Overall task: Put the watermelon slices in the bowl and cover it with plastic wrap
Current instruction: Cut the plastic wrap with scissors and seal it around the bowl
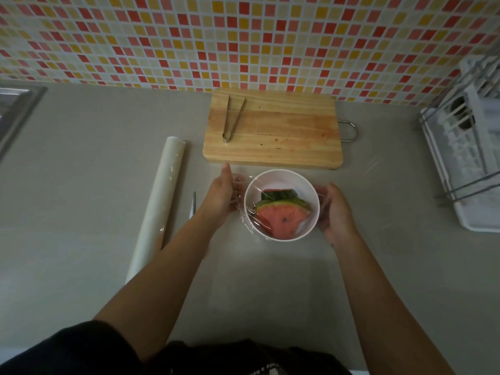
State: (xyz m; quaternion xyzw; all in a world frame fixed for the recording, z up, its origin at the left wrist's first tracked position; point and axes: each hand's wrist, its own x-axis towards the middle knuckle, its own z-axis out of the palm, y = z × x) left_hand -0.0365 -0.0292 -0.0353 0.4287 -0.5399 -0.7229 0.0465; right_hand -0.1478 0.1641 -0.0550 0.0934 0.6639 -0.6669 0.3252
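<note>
A white bowl (281,176) stands on the grey counter in front of the cutting board, with watermelon slices (281,215) lying inside. A sheet of clear plastic wrap (239,185) is stretched over the bowl's mouth and bunches down its sides. My left hand (220,193) presses the wrap against the bowl's left side, fingers extended. My right hand (336,209) cups the wrapped right side. The roll of plastic wrap (159,201) lies to the left, pointing away from me.
A wooden cutting board (273,131) with metal tongs (232,119) on it lies behind the bowl, stained with juice. A thin metal blade (193,205) lies between the roll and my left arm. A dish rack (470,147) stands at right, a sink (16,109) at far left.
</note>
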